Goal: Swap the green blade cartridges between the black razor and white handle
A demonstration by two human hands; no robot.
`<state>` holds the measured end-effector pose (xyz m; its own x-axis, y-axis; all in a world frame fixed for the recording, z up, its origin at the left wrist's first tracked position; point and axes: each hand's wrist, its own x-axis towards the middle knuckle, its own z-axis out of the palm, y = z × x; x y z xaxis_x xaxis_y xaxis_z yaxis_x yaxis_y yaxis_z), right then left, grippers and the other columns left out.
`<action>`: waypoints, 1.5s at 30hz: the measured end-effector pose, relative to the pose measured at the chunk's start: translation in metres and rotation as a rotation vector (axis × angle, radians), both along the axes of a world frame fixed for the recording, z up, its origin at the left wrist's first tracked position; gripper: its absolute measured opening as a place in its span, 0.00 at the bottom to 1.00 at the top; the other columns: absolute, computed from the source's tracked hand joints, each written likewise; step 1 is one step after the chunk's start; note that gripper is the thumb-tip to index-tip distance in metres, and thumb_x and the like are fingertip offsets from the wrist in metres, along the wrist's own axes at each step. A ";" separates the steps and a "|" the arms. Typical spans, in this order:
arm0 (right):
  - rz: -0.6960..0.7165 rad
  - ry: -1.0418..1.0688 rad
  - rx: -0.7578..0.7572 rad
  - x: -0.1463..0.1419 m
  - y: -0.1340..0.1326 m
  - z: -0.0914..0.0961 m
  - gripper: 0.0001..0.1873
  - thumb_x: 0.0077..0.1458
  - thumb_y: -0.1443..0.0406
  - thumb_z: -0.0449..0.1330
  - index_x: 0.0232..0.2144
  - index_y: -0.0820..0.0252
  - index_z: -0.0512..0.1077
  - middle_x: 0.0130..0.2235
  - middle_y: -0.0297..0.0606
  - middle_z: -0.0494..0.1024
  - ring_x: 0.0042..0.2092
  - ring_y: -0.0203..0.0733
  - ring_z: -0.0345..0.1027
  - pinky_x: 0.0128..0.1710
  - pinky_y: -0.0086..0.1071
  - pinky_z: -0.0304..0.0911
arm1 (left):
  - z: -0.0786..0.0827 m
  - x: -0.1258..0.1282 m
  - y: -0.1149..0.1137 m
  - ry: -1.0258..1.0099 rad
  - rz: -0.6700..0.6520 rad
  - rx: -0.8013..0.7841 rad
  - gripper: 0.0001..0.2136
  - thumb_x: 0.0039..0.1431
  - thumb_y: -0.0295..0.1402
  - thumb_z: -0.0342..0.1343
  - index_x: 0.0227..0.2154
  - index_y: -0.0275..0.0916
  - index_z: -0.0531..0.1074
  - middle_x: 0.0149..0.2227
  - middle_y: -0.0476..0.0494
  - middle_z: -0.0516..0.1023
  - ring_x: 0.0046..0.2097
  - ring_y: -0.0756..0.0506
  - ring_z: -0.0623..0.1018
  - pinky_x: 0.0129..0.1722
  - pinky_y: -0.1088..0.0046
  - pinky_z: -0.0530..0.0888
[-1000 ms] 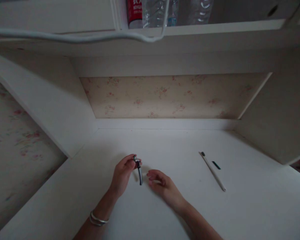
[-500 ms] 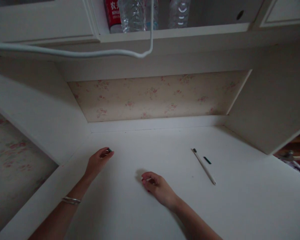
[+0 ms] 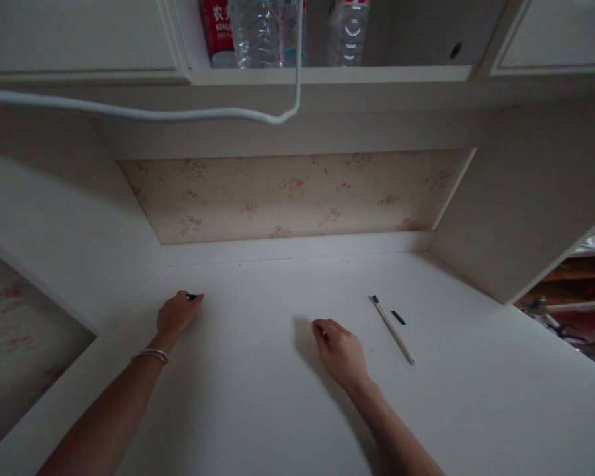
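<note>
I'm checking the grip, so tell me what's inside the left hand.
A small dark piece shows between the thumb and fingers of the left hand. The hand covers the rest, so its full shape can't be seen.

Left hand point(image 3: 177, 315) pinching small dark piece point(image 3: 192, 297); right hand point(image 3: 341, 352) curled, near white stick point(image 3: 393, 331).

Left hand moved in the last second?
Yes. Measured against the lower left corner of the floral wallpaper panel, the left hand has shifted left and slightly toward the back, closer to that corner.
</note>
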<state>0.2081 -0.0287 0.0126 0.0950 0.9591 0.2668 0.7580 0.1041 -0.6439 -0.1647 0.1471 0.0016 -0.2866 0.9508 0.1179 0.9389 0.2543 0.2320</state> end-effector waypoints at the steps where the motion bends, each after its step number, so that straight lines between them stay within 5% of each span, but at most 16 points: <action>1: -0.130 -0.108 0.016 0.014 -0.001 0.005 0.15 0.62 0.62 0.48 0.40 0.57 0.74 0.38 0.40 0.77 0.36 0.43 0.69 0.36 0.32 0.58 | 0.000 0.001 0.002 -0.002 0.003 -0.002 0.28 0.54 0.54 0.44 0.43 0.33 0.71 0.39 0.30 0.78 0.41 0.31 0.77 0.35 0.62 0.70; 5: -0.506 -0.406 -0.078 0.079 -0.008 0.009 0.17 0.62 0.61 0.47 0.46 0.57 0.71 0.45 0.43 0.75 0.42 0.48 0.69 0.36 0.35 0.60 | -0.001 0.003 0.005 -0.007 0.001 -0.003 0.28 0.54 0.53 0.45 0.41 0.32 0.71 0.38 0.28 0.78 0.41 0.31 0.77 0.35 0.62 0.70; 10: -0.456 -0.543 -0.426 0.133 -0.019 -0.006 0.19 0.62 0.61 0.45 0.43 0.59 0.74 0.45 0.48 0.74 0.42 0.52 0.71 0.36 0.38 0.62 | 0.000 0.000 0.003 -0.001 -0.040 0.008 0.28 0.52 0.53 0.47 0.43 0.32 0.70 0.38 0.29 0.78 0.41 0.32 0.76 0.36 0.62 0.70; 14: -0.395 -0.541 -0.445 0.135 -0.016 -0.008 0.19 0.63 0.63 0.44 0.38 0.62 0.75 0.42 0.50 0.75 0.40 0.51 0.72 0.36 0.38 0.62 | 0.000 -0.007 -0.004 -0.025 -0.054 0.022 0.32 0.51 0.54 0.48 0.49 0.30 0.66 0.40 0.32 0.78 0.44 0.33 0.75 0.39 0.62 0.69; 19: -0.257 -0.525 -0.360 0.081 -0.002 0.001 0.18 0.63 0.67 0.44 0.37 0.63 0.74 0.40 0.49 0.76 0.40 0.51 0.72 0.37 0.37 0.62 | 0.002 -0.022 -0.025 -0.030 -0.112 0.016 0.30 0.53 0.53 0.47 0.50 0.33 0.66 0.43 0.36 0.76 0.44 0.36 0.75 0.39 0.65 0.69; 27: 0.141 -0.463 -0.215 -0.095 0.055 -0.002 0.15 0.62 0.69 0.47 0.38 0.62 0.74 0.39 0.46 0.76 0.38 0.45 0.74 0.37 0.33 0.65 | 0.006 -0.008 -0.084 -0.038 -0.194 0.065 0.15 0.59 0.43 0.45 0.40 0.40 0.71 0.37 0.45 0.77 0.38 0.43 0.76 0.38 0.70 0.69; 35: 0.337 -0.393 -0.168 -0.224 0.100 -0.002 0.13 0.55 0.71 0.54 0.41 0.68 0.74 0.44 0.55 0.73 0.40 0.51 0.73 0.36 0.38 0.69 | -0.020 -0.006 -0.095 0.153 -0.356 0.284 0.15 0.59 0.35 0.46 0.42 0.33 0.72 0.44 0.37 0.75 0.46 0.40 0.74 0.50 0.63 0.66; 40: 0.443 -0.352 -0.142 -0.254 0.112 0.004 0.15 0.59 0.64 0.52 0.35 0.67 0.77 0.38 0.53 0.77 0.41 0.51 0.73 0.37 0.37 0.69 | -0.028 -0.021 -0.090 0.254 -0.511 0.322 0.15 0.60 0.29 0.42 0.38 0.34 0.75 0.42 0.35 0.76 0.48 0.38 0.73 0.50 0.60 0.67; 45: 0.455 -0.336 -0.081 -0.220 0.112 0.002 0.15 0.59 0.66 0.51 0.34 0.63 0.78 0.37 0.46 0.78 0.40 0.44 0.73 0.40 0.31 0.65 | -0.033 -0.016 -0.094 0.191 -0.479 0.430 0.14 0.62 0.33 0.44 0.40 0.34 0.74 0.43 0.36 0.77 0.47 0.40 0.73 0.52 0.62 0.66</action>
<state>-0.0116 0.0835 0.0147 -0.4100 0.9021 0.1348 0.8129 0.4284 -0.3945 -0.1804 0.0532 -0.0316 0.2185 0.8249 0.5213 0.9596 -0.2785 0.0386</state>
